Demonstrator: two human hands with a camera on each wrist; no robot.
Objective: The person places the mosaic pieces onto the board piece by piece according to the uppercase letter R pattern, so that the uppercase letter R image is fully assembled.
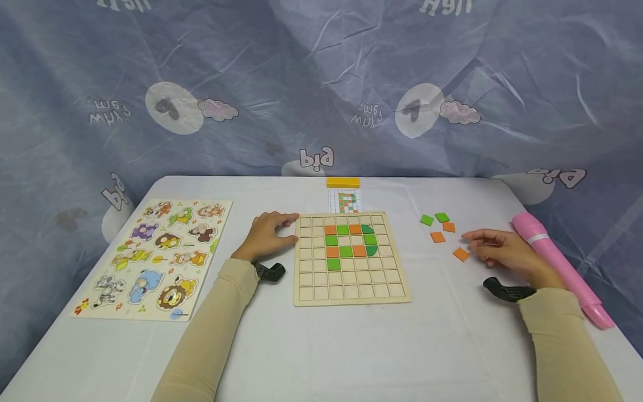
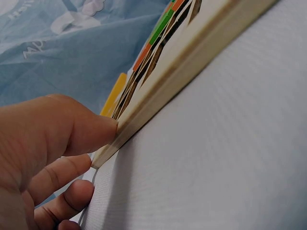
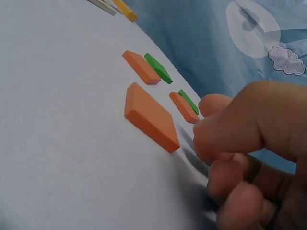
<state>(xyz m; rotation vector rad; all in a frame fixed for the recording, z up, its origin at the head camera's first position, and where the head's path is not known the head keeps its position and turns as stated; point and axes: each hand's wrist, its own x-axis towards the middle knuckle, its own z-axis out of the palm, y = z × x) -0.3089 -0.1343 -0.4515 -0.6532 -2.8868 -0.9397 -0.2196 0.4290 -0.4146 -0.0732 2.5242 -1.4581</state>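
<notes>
A wooden grid board point(image 1: 351, 285) lies in the middle of the table, with orange and green tiles point(image 1: 334, 264) set in its squares. At its left edge is my left hand point(image 1: 266, 237); the thumb touches the side and the index fingertip reaches the far corner. In the left wrist view the thumb point(image 2: 93, 127) rests on the board's side. My right hand point(image 1: 507, 254) hovers just right of a loose orange tile point(image 1: 461, 254), its fingers loosely bent with nothing between them. In the right wrist view the fingertips are close beside that orange tile point(image 3: 151, 117).
Two green tiles point(image 1: 427, 220) and two more orange tiles point(image 1: 438, 237) lie farther back on the right. A pattern card point(image 1: 346, 201) leans by a yellow block point(image 1: 343, 182) behind the board. An animal puzzle point(image 1: 161, 259) lies left; a pink tube point(image 1: 562, 268) lies right.
</notes>
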